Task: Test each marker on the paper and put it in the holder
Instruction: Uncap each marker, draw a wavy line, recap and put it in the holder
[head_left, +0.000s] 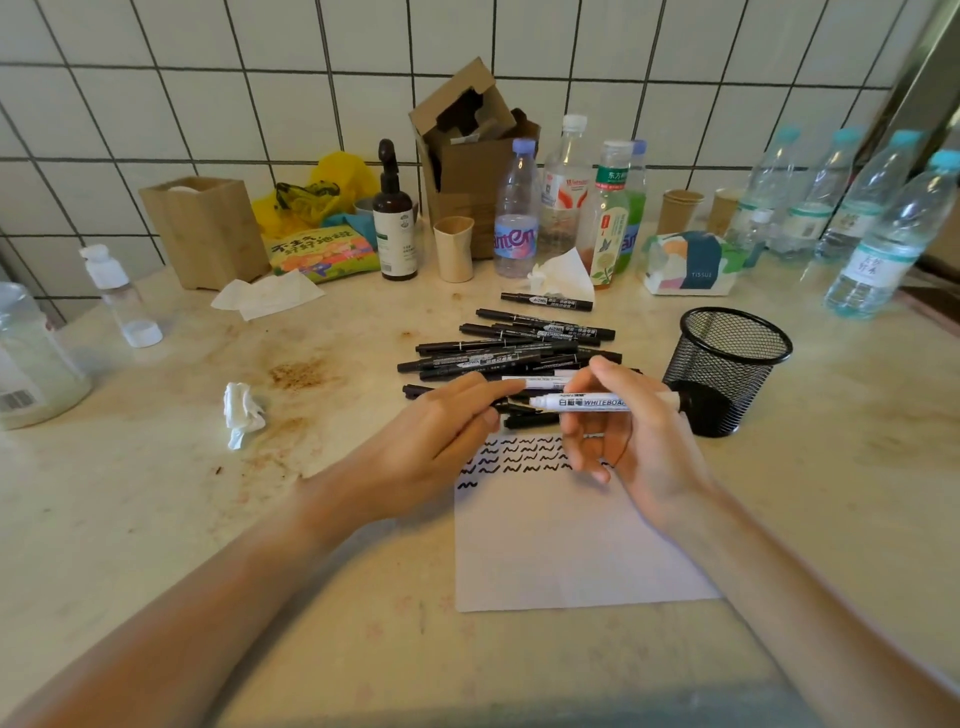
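- Surface: pale stone-look counter (156, 509), stained brown in patches, backed by a white tiled wall (208, 78) with dark grout.
- Landmark: sheet of white paper (571, 545), lying flat on the counter in front of the person. Rows of black squiggles cover its far edge.
- Beyond the paper, against the wall: open cardboard box (467, 150), wooden box (208, 228), brown spray bottle (395, 223), several plastic bottles (519, 208), tissue pack (685, 265).
- Right of the paper's far edge: black mesh holder (727, 364), upright; contents cannot be made out.
- Just beyond the paper: pile of black markers (509, 348), lying crosswise over one another.
- Left of the paper: crumpled tissue (241, 413).
- Left hand (441, 441): above the paper's far left corner, fingers curled, fingertips reaching to the capped end of the whiteboard marker; exact grip is not clear.
- Right hand (634, 431): above the paper's far right corner, thumb and fingers gripping the marker's barrel.
- Whiteboard marker (587, 402): white barrel, printed "WHITEBOARD", held horizontal over the paper's far edge, clear of the sheet.
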